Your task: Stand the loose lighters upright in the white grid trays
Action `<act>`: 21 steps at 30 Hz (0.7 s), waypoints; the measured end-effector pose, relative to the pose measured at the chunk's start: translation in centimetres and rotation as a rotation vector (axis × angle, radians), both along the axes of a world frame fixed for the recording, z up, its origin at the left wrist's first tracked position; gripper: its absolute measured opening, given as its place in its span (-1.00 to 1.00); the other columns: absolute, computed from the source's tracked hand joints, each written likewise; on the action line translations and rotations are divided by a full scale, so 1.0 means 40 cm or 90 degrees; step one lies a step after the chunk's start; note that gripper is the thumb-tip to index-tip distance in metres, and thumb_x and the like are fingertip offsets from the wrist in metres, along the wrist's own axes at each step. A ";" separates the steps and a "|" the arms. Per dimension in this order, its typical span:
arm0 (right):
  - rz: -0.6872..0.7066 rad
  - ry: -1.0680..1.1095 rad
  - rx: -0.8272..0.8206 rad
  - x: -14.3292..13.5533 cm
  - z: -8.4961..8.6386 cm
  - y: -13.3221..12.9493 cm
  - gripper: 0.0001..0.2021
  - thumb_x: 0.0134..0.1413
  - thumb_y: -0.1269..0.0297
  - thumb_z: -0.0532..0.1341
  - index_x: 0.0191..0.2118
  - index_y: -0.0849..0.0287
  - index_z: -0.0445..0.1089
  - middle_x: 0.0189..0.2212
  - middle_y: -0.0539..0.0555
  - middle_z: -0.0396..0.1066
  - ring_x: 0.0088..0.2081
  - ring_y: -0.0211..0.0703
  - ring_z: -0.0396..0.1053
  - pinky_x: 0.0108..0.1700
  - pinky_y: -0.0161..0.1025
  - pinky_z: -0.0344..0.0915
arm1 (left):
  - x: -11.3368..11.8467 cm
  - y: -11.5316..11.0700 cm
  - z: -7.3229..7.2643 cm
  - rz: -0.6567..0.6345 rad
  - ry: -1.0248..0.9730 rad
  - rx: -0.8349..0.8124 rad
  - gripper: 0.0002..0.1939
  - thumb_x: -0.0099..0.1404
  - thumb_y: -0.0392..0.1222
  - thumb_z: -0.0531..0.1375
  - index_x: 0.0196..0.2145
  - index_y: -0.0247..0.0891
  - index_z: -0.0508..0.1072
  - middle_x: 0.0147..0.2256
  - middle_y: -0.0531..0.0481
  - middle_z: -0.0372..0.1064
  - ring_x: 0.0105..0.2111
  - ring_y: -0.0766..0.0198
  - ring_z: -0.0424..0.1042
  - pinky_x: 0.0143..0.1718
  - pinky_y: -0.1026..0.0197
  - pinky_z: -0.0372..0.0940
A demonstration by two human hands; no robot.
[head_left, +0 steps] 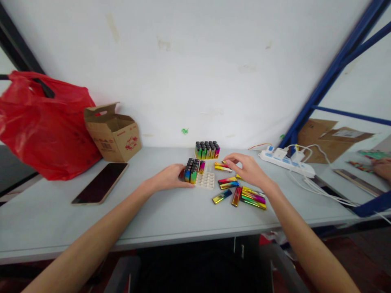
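Note:
Metallic rainbow-coloured lighters [191, 171] with black tops stand upright in the left part of a white tray [205, 180] with round holes. My left hand [172, 177] is curved round the tray's left end, thumb in front, and grips it against the lighters. The right half of the tray shows bare holes. Over the loose lighters to the right, my right hand [246, 167] has its thumb and forefinger pinched on the end of a lighter [224, 162]. Several more loose lighters [253, 198] lie flat below that hand. Behind the tray stands a full block of upright lighters [207, 150].
At left are a phone [100, 184], an open cardboard box [114, 134] and a red plastic bag [45, 122]. A white power strip [287, 162] with chargers and cables sits at right, beside a blue metal frame [330, 73]. Another person's hand [381, 167] shows at the far right.

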State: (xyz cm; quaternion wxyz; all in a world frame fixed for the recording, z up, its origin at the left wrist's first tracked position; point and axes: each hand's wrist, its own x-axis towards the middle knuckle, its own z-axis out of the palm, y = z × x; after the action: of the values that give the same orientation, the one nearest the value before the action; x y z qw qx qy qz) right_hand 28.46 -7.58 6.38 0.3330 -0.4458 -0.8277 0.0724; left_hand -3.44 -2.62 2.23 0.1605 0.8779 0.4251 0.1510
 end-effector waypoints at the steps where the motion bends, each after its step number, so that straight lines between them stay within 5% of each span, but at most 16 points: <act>1: 0.004 -0.025 -0.003 0.019 0.007 -0.024 -0.73 0.40 0.17 0.11 -0.09 0.16 0.52 -0.16 0.14 0.57 -0.17 -0.05 0.51 -0.08 -0.13 0.40 | 0.000 0.000 0.000 -0.001 -0.001 0.002 -0.37 0.03 0.46 0.29 -0.33 -0.21 0.44 -0.35 -0.04 0.49 -0.41 0.13 0.43 -0.41 0.17 0.21; 5: 0.000 -0.105 0.002 0.079 -0.006 -0.127 -0.75 0.38 0.16 0.14 -0.01 0.09 0.50 -0.06 0.18 0.51 -0.02 0.01 0.48 0.06 -0.04 0.42 | 0.001 -0.002 0.003 0.007 -0.003 0.000 -0.38 0.01 0.45 0.31 -0.35 -0.21 0.43 -0.37 -0.03 0.48 -0.42 0.15 0.41 -0.43 0.18 0.19; 10: -0.019 -0.174 0.037 0.123 -0.090 -0.228 -0.66 0.35 0.15 0.18 0.19 -0.04 0.40 0.20 0.19 0.35 0.25 0.05 0.32 0.28 0.04 0.32 | 0.001 -0.002 0.006 0.004 0.008 0.004 -0.37 0.02 0.47 0.29 -0.36 -0.21 0.41 -0.37 -0.03 0.48 -0.42 0.14 0.41 -0.42 0.17 0.19; 16: -0.120 -0.192 0.052 0.179 -0.184 -0.274 -0.77 0.31 0.18 0.22 0.04 0.00 0.45 0.04 0.20 0.44 0.07 0.09 0.44 0.13 0.09 0.43 | 0.001 0.000 0.001 0.026 0.012 0.000 -0.36 -0.02 0.48 0.31 -0.37 -0.20 0.42 -0.37 -0.05 0.48 -0.42 0.11 0.42 -0.43 0.15 0.20; 21: -0.133 -0.171 0.082 0.198 -0.216 -0.246 -0.80 0.35 0.22 0.16 0.01 0.03 0.45 -0.01 0.20 0.45 0.01 0.08 0.45 0.09 0.08 0.44 | 0.002 -0.001 0.002 0.022 -0.001 -0.002 -0.38 -0.01 0.45 0.32 -0.35 -0.19 0.44 -0.37 -0.02 0.49 -0.43 0.14 0.41 -0.43 0.17 0.19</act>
State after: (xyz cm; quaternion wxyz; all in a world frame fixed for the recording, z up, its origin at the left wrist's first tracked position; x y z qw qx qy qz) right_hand 36.36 -17.41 -2.26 0.2533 -0.5128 -0.8167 -0.0762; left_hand -3.36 -2.67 2.33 0.1594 0.8702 0.4400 0.1540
